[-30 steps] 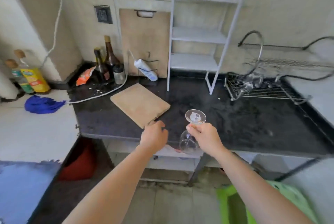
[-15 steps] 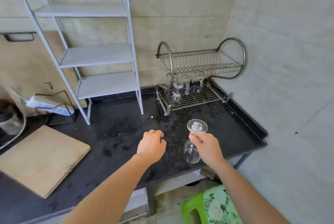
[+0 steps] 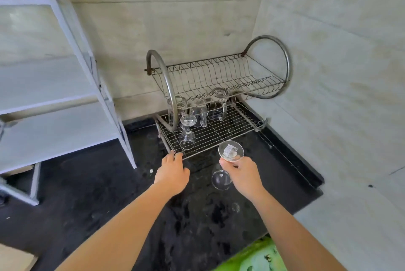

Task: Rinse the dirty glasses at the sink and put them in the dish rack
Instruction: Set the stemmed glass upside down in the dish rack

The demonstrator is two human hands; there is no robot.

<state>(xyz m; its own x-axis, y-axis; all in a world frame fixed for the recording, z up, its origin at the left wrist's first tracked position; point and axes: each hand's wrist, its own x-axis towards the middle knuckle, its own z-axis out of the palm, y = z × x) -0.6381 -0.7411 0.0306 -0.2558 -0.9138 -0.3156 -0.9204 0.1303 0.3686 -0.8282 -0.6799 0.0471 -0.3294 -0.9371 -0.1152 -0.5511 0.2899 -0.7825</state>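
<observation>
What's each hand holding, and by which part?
The right hand holds an upside-down wine glass, grip on the stem by the foot. The left hand holds nothing, close to the front corner of the dish rack.

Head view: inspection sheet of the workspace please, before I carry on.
Surface: black stone countertop, looks wet in patches.
Job's things: clear stemmed wine glass held upside down, labelled foot up; two-tier wire dish rack, lower tier holding another inverted stemmed glass and clear mugs behind.
Clutter: white speck on the countertop; wooden board corner at lower left.
Hands: left hand at the rack's front corner, holding nothing; right hand pinches the held glass's stem.
Cables: nothing seen.
Surroundings: white metal shelf unit left, pale tiled walls, green plastic stool below.
</observation>
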